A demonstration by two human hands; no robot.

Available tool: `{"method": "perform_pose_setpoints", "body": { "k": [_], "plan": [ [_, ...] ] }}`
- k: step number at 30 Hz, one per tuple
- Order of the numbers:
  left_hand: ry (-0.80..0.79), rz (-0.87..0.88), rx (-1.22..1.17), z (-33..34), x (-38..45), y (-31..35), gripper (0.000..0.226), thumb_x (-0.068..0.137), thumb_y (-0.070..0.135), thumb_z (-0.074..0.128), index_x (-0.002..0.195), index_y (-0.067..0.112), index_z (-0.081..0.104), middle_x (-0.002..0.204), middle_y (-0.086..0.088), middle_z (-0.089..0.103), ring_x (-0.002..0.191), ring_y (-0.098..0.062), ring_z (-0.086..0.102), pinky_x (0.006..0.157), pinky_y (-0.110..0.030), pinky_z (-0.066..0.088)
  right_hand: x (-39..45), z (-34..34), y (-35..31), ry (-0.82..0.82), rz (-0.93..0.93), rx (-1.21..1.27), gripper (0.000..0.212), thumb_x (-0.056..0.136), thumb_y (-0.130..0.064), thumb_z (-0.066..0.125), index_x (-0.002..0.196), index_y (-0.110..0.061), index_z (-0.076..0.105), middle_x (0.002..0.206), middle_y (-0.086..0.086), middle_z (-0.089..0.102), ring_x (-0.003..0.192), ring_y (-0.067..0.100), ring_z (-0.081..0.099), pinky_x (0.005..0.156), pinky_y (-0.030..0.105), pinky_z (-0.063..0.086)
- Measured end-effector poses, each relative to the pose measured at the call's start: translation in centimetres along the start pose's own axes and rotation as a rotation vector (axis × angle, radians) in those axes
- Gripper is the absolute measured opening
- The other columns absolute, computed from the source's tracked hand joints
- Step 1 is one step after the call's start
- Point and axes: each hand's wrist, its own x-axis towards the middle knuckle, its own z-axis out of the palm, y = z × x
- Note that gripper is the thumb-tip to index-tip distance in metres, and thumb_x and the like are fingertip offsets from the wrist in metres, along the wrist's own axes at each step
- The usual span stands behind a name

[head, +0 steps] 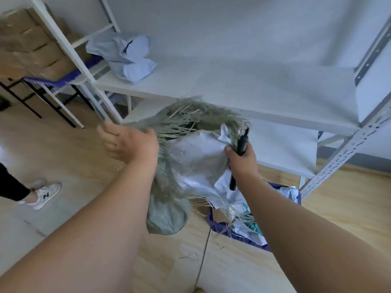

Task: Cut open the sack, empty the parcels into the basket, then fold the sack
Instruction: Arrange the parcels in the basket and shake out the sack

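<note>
A grey-green woven sack (167, 216) with a frayed, cut-open mouth hangs in front of me above the floor. My left hand (129, 142) grips the left rim of the mouth. My right hand (241, 159) grips the right rim together with a black cutter (239, 157). Grey plastic parcels (196, 159) bulge out of the opening between my hands. Below on the right stands a purple basket (218, 225) holding several parcels; my right forearm hides part of it.
A white metal shelving unit (232, 85) stands right behind the sack, with pale blue parcels (127, 56) on its shelf. Cardboard boxes (31, 45) sit at the far left. Another person's leg and shoe (42, 195) stand on the left floor. Loose sack fibres lie on the wooden floor.
</note>
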Motion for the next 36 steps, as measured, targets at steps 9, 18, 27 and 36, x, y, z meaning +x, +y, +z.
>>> {"method": "perform_pose_setpoints", "body": {
  "k": [9,18,27,36],
  "plan": [
    [-1.044,0.580,0.227,1.7,-4.4,-0.2,0.092,0.063,0.046,0.085,0.140,0.024,0.039,0.134,0.005,0.051,0.113,-0.017,0.051,0.085,-0.026,0.038,0.0,-2.2,-1.8,-0.184,-0.007,0.074,0.018,0.091,-0.005,0.060,0.079,-0.016,0.053,0.046,-0.004,0.045,0.041,0.012,0.040,0.045,0.023,0.037],
    [-0.711,0.605,0.380,1.3,-2.5,-3.1,0.043,0.083,0.034,0.071,0.120,0.018,0.056,0.119,-0.008,0.062,0.109,-0.033,0.058,0.080,-0.034,0.045,-0.5,-2.4,-0.5,-0.142,0.058,0.009,0.025,0.089,-0.025,0.067,0.076,-0.013,0.049,0.053,0.003,0.048,0.043,0.015,0.043,0.046,0.023,0.039],
    [-0.493,0.114,-0.013,0.9,1.4,-5.7,0.041,0.085,0.024,0.070,0.122,0.011,0.056,0.121,-0.010,0.061,0.109,-0.035,0.058,0.089,-0.039,0.048,-1.3,-8.6,5.4,0.091,0.264,-0.688,0.017,0.086,-0.014,0.053,0.102,-0.015,0.058,0.081,0.012,0.063,0.077,0.032,0.061,0.066,0.034,0.046],
    [-0.576,-0.340,-0.284,7.7,3.1,-5.5,0.087,0.064,0.055,0.067,0.137,0.013,0.045,0.138,0.001,0.051,0.116,-0.024,0.055,0.100,-0.037,0.045,-3.1,-17.3,8.4,0.413,0.399,-0.673,0.028,0.084,-0.006,0.049,0.110,-0.011,0.057,0.087,0.012,0.061,0.081,0.034,0.060,0.070,0.037,0.050]
  ]
}}
